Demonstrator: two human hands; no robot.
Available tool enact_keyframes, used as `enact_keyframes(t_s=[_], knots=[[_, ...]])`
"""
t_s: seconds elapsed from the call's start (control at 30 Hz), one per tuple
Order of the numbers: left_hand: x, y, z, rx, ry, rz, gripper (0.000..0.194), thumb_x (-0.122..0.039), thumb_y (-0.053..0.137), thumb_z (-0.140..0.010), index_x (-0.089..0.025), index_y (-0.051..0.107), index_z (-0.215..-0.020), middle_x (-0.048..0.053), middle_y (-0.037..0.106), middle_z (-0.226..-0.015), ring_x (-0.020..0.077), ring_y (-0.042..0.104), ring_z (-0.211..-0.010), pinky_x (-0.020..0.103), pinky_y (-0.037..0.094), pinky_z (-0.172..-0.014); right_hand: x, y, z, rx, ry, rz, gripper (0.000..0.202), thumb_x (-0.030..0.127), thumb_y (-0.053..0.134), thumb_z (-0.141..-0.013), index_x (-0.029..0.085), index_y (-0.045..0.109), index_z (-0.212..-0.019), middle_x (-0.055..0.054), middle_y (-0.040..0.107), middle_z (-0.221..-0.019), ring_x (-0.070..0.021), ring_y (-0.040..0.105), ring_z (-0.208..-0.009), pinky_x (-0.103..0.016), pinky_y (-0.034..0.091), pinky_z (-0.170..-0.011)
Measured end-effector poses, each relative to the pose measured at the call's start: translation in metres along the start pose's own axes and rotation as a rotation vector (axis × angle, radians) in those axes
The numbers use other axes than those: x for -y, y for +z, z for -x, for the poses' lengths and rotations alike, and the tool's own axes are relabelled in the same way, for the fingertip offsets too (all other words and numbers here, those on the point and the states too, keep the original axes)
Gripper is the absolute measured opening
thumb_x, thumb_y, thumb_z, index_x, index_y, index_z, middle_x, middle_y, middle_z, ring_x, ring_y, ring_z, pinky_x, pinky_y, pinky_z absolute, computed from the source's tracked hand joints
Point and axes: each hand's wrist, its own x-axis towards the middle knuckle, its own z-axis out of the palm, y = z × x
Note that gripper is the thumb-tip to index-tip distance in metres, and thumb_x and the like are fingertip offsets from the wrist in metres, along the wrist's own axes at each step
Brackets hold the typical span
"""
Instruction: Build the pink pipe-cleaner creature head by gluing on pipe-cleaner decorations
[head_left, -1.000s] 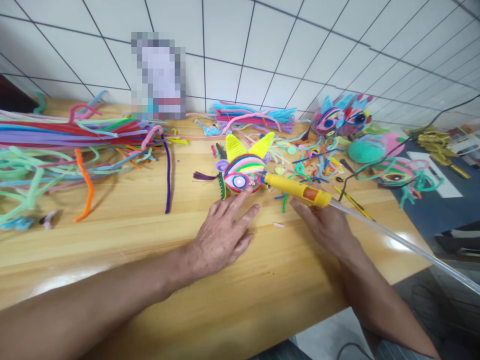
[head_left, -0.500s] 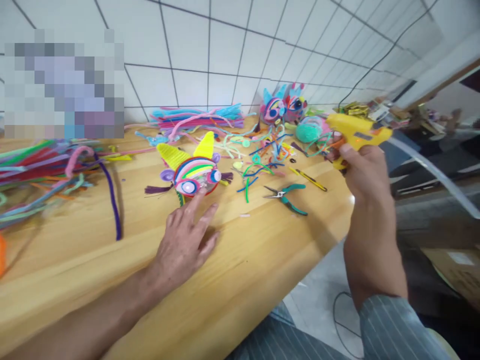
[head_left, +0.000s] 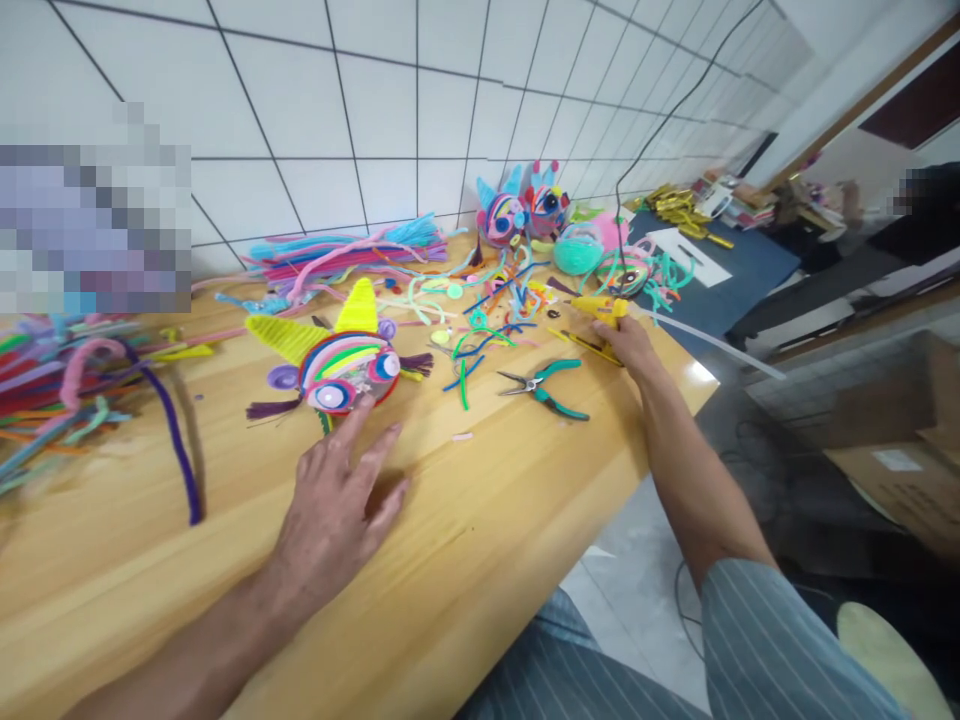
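My left hand [head_left: 337, 495] has its fingers spread over the wooden table [head_left: 450, 510], its index fingertip at the lower edge of a mask-like craft [head_left: 349, 370]. That craft has yellow ears, round pink-and-blue eyes, purple side loops and dark tassels. My right hand [head_left: 626, 340] is wrapped round a yellow glue gun [head_left: 598, 306] with a clear glue stick trailing from its back. The gun is low over the table's right part, beside a yellow cutter [head_left: 592, 347]. Teal-handled pliers [head_left: 544, 388] lie open between my hands.
Pipe cleaner bundles lie at the left [head_left: 45, 390] and along the tiled wall [head_left: 352, 245]. Two decorated figures [head_left: 502, 218] stand at the back near a teal yarn ball [head_left: 574, 254]. Loose coloured pieces lie mid-table. Cardboard boxes [head_left: 892, 480] are at the right.
My right hand has lowered the glue gun from the air toward the table beside the cutter. The view has shifted right; my left hand keeps its place at the craft.
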Motion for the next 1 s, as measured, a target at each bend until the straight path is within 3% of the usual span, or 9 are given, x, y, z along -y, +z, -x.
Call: enact_keyframes(t_s=[0.13, 0.23, 0.3, 0.4, 0.53, 0.67, 0.83, 1.0], knots=[[0.0, 0.0, -0.001, 0.001, 0.004, 0.001, 0.065, -0.025, 0.068, -0.105, -0.025, 0.04, -0.163, 0.029, 0.039, -0.176, 0.0466, 0.057, -0.151, 0.059, 0.058, -0.104, -0.008, -0.009, 0.015, -0.059, 0.023, 0.057, 0.03, 0.048, 0.074, -0.083, 0.019, 0.07, -0.087, -0.011, 0.074, -0.086, -0.0272, 0.065, -0.087, -0.04, 0.054, -0.082], [0.0, -0.001, 0.0, 0.005, 0.008, -0.001, 0.061, -0.025, 0.068, -0.105, -0.023, 0.043, -0.16, 0.029, 0.042, -0.174, 0.0457, 0.058, -0.15, 0.058, 0.058, -0.105, -0.013, -0.015, 0.05, -0.254, 0.0, 0.134, 0.034, 0.045, 0.07, -0.082, 0.017, 0.074, -0.1, -0.015, 0.077, -0.103, -0.0287, 0.067, -0.091, -0.047, 0.056, -0.09], [0.0, -0.001, 0.0, 0.004, 0.009, -0.002, 0.057, -0.024, 0.068, -0.105, -0.022, 0.045, -0.158, 0.029, 0.045, -0.172, 0.0443, 0.061, -0.147, 0.057, 0.058, -0.105, -0.008, -0.016, 0.077, -0.333, -0.098, 0.137, 0.032, 0.04, 0.058, -0.089, 0.018, 0.076, -0.103, -0.014, 0.079, -0.104, -0.0282, 0.07, -0.089, -0.048, 0.057, -0.091], [0.0, -0.002, 0.0, 0.016, 0.011, 0.001, 0.053, -0.024, 0.066, -0.106, -0.022, 0.048, -0.155, 0.028, 0.048, -0.169, 0.043, 0.063, -0.144, 0.056, 0.058, -0.105, 0.016, -0.01, 0.101, -0.205, -0.311, 0.052, 0.033, 0.032, 0.047, -0.098, 0.024, 0.079, -0.101, -0.008, 0.081, -0.093, -0.0252, 0.073, -0.082, -0.043, 0.058, -0.084], [0.002, -0.001, 0.002, 0.029, 0.022, 0.008, 0.048, -0.025, 0.064, -0.107, -0.021, 0.05, -0.153, 0.026, 0.054, -0.164, 0.042, 0.066, -0.14, 0.055, 0.058, -0.103, 0.067, 0.011, 0.076, -0.03, -0.429, 0.156, 0.034, 0.027, 0.049, -0.102, 0.025, 0.081, -0.115, -0.008, 0.084, -0.101, -0.0264, 0.076, -0.093, -0.041, 0.057, -0.087], [0.001, 0.001, 0.003, 0.029, 0.024, 0.009, 0.045, -0.025, 0.061, -0.108, -0.022, 0.052, -0.151, 0.023, 0.06, -0.159, 0.0385, 0.068, -0.136, 0.053, 0.058, -0.104, 0.101, 0.04, 0.031, 0.148, -0.468, 0.448, 0.026, 0.022, 0.055, -0.101, 0.021, 0.081, -0.108, -0.015, 0.083, -0.119, -0.0317, 0.073, -0.111, -0.041, 0.055, -0.092], [-0.002, 0.0, 0.0, 0.033, 0.017, 0.056, 0.042, -0.022, 0.061, -0.107, -0.022, 0.054, -0.149, 0.02, 0.065, -0.155, 0.0355, 0.068, -0.135, 0.051, 0.056, -0.106, 0.105, 0.058, 0.014, 0.186, -0.479, 0.559, 0.025, 0.018, 0.052, -0.101, 0.015, 0.077, -0.101, -0.021, 0.08, -0.115, -0.0322, 0.07, -0.106, -0.04, 0.051, -0.091], [-0.002, -0.001, -0.002, 0.037, 0.04, 0.068, 0.035, -0.021, 0.059, -0.108, -0.019, 0.057, -0.143, 0.019, 0.069, -0.15, 0.0337, 0.067, -0.134, 0.049, 0.054, -0.108, 0.092, 0.035, 0.021, 0.103, -0.478, 0.557, 0.031, 0.023, 0.043, -0.108, 0.014, 0.072, -0.11, -0.023, 0.077, -0.115, -0.033, 0.069, -0.104, -0.041, 0.05, -0.087]])
